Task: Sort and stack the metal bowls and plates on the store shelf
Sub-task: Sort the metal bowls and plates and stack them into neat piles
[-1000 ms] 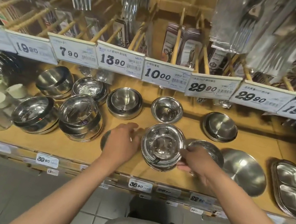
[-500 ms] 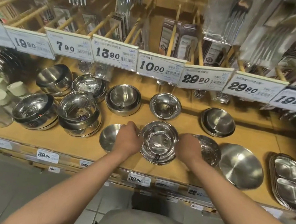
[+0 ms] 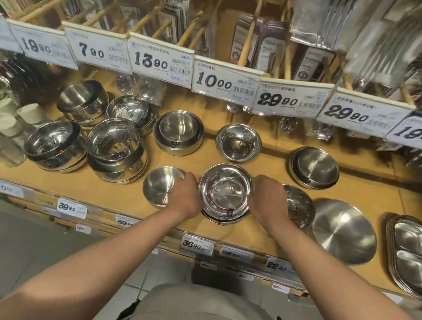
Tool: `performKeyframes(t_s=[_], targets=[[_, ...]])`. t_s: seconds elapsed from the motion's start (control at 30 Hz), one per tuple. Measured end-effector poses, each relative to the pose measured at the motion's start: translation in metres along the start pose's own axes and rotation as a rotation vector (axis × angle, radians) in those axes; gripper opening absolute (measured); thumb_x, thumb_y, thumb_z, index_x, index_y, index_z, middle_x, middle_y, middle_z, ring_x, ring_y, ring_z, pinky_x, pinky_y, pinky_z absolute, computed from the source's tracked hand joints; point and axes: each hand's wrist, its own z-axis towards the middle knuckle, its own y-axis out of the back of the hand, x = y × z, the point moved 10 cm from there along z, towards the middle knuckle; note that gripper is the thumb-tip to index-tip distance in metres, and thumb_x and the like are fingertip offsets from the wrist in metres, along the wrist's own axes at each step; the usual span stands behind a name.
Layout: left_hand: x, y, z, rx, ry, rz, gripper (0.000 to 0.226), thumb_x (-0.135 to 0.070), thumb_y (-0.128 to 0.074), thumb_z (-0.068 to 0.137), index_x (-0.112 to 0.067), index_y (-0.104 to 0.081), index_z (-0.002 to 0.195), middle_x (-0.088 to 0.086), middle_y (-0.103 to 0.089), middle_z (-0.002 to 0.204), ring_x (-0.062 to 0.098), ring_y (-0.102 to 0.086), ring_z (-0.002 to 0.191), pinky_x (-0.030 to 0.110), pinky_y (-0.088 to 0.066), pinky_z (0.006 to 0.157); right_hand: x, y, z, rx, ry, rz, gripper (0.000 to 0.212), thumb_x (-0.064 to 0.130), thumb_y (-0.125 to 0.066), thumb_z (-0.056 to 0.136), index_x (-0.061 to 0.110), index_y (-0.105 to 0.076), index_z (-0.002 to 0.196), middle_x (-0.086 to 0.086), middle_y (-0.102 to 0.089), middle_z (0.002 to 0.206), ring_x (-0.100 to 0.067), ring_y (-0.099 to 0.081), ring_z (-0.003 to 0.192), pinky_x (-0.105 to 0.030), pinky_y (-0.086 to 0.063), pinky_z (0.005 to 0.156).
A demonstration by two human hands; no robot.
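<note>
Wooden store shelf under hanging price tags carries steel ware. Left hand and right hand clasp opposite sides of the stacked bowls; each grip looks curled to the rim. The step appears to be squaring this stack; next, a level lift or nudge.

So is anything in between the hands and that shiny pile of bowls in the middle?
No. The left hand and right hand are already against the sides of the bowl stack, with nothing visible between.
</note>
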Motion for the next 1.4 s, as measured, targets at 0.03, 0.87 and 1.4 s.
performKeyframes(t_s=[0.03, 0.87, 1.4], targets=[[-0.001, 0.000, -0.001, 0.008, -0.004, 0.006, 0.045, -0.022, -0.071, 0.087, -0.002, -0.054, 0.123, 0.017, -0.064, 0.120, 0.034, -0.059, 0.111, 0.037, -0.050, 0.089, 0.000, 0.000, 0.000, 0.014, 0.005, -0.012, 0.016, 0.005, -0.052, 0.092, 0.001, -0.066, 0.098, -0.013, -0.067, 0.092, -0.029, -0.064, 0.085, -0.030, -0.043, 0.063], [-0.009, 0.020, 0.020, -0.053, 0.035, 0.045, 0.023, -0.022, -0.071, 0.091, 0.000, -0.073, 0.094, 0.016, -0.076, 0.092, 0.031, -0.074, 0.086, 0.043, -0.062, 0.080, 0.007, -0.015, -0.001, 0.030, 0.123, -0.095, 0.034, -0.007, -0.052, 0.087, 0.011, -0.041, 0.061, -0.003, -0.043, 0.064, -0.019, -0.048, 0.062, -0.026, -0.038, 0.052], [-0.008, 0.017, 0.021, -0.042, 0.046, -0.042, 0.016, -0.008, -0.073, 0.086, -0.001, -0.072, 0.101, 0.018, -0.073, 0.102, 0.035, -0.072, 0.093, 0.044, -0.062, 0.082, 0.001, -0.017, -0.006, 0.070, 0.084, -0.001, 0.030, -0.005, -0.056, 0.085, 0.010, -0.046, 0.062, -0.003, -0.050, 0.064, -0.012, -0.043, 0.055, -0.021, -0.028, 0.042]])
